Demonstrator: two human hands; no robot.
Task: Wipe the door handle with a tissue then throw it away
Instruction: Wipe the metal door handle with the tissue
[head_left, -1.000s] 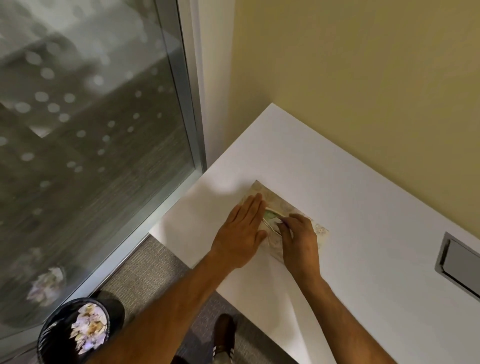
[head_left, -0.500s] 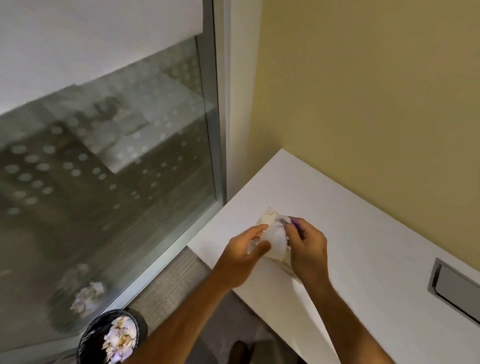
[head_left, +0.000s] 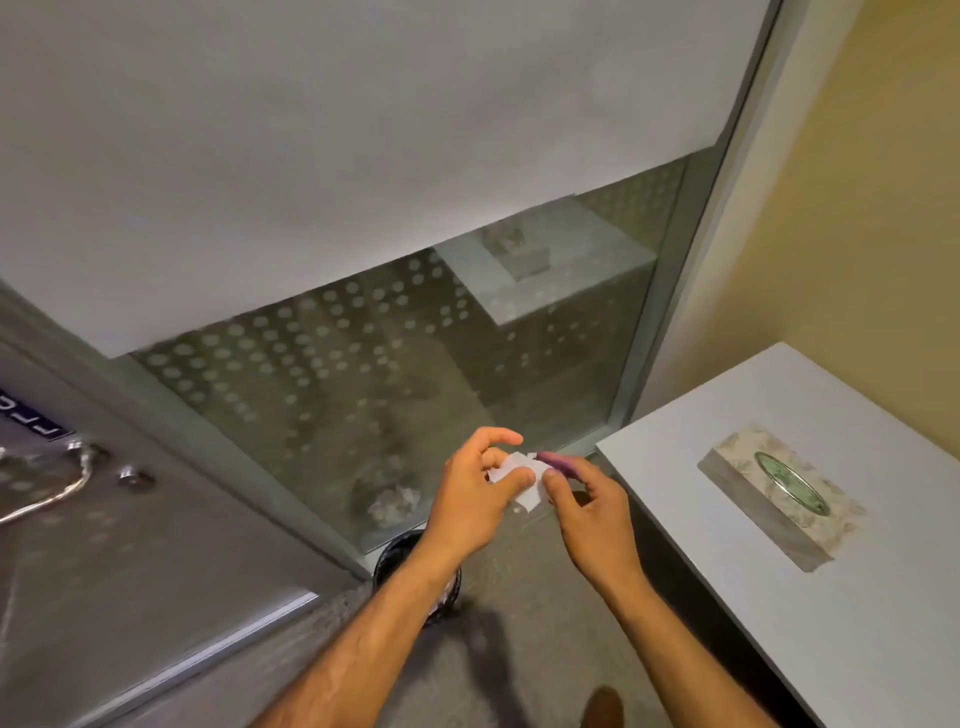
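A small white tissue is pinched between my left hand and my right hand, held in the air in front of me above the floor. The chrome door handle curves across the grey door at the far left, well away from both hands. A black waste bin stands on the floor under my left forearm, mostly hidden by it. The patterned tissue box lies on the white table to my right.
The white table fills the right side against a yellow wall. A dotted glass panel stands ahead, with a metal frame beside the door. My shoe shows on the grey carpet below.
Both hands pulled a tissue out of the box and lifted away from the table. My view has swung left, bringing the door and its handle into sight.
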